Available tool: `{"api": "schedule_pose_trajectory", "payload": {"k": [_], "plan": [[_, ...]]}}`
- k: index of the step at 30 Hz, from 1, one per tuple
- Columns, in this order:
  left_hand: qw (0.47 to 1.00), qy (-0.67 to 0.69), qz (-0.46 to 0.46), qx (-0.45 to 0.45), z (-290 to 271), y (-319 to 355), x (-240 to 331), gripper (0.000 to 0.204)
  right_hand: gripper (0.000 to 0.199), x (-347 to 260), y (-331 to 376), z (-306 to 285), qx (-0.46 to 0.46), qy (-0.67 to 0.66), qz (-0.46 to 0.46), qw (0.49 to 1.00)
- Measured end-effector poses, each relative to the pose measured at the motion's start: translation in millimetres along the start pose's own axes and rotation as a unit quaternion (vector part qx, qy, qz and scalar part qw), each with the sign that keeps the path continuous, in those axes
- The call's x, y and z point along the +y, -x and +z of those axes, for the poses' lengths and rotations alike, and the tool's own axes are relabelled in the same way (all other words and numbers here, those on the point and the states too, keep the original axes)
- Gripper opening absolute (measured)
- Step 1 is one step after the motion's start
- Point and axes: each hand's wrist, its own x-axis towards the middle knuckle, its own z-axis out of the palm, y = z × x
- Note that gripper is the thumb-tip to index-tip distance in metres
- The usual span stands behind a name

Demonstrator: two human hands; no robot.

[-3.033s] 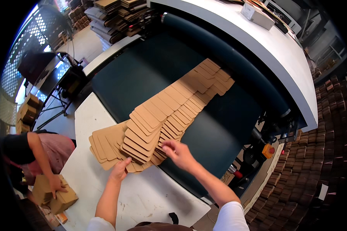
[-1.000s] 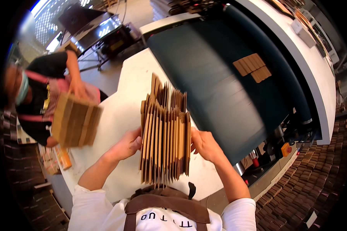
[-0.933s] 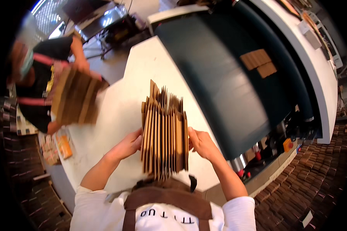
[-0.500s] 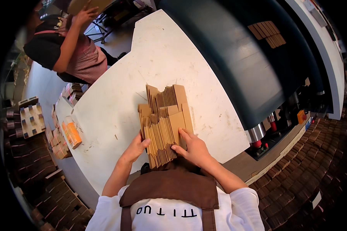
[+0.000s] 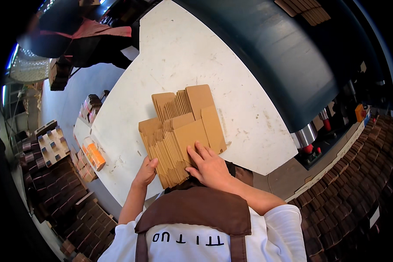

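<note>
A stack of flat brown cardboard blanks (image 5: 191, 131) leans fanned near the front edge of the white table, its many edges showing on the left and one broad face up on the right. My left hand (image 5: 146, 172) grips the lower left edge, its thumb along the outside and its fingers partly hidden by the stack. On the broad face lies my right hand (image 5: 210, 168), fingers stretched out and spread, thumb near the layered edges. The lower end of the stack is close to my brown apron (image 5: 192, 212).
The white table (image 5: 187, 48) has small scraps on it. To the right stands a machine with a dark green belt (image 5: 266, 56), carrying more blanks (image 5: 308, 9). An orange-and-white packet (image 5: 94, 153) lies at the table's left edge. Stacked brown cardboard (image 5: 345, 196) covers the floor. A co-worker (image 5: 83, 39) stands far left.
The stack is tilted and fanned wider, with more of its broad face showing. My right hand has moved further over that face. The view has shifted, and the co-worker has bent or turned.
</note>
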Motion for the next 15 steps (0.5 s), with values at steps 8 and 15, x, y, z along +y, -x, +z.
{"api": "schedule_pose_trajectory", "payload": {"k": [8, 15], "plan": [[1.000, -0.003, 0.008, 0.003, -4.0, 0.0, -5.2, 0.064, 0.061, -1.1, -9.4, -12.3, -0.032, -0.045, 0.047, 0.997], [0.989, -0.141, 0.047, 0.012, 35.4, -5.3, 8.3, 0.062, 0.074, 7.0, -23.4, -36.8, -0.040, -0.038, 0.094, 0.994]]}}
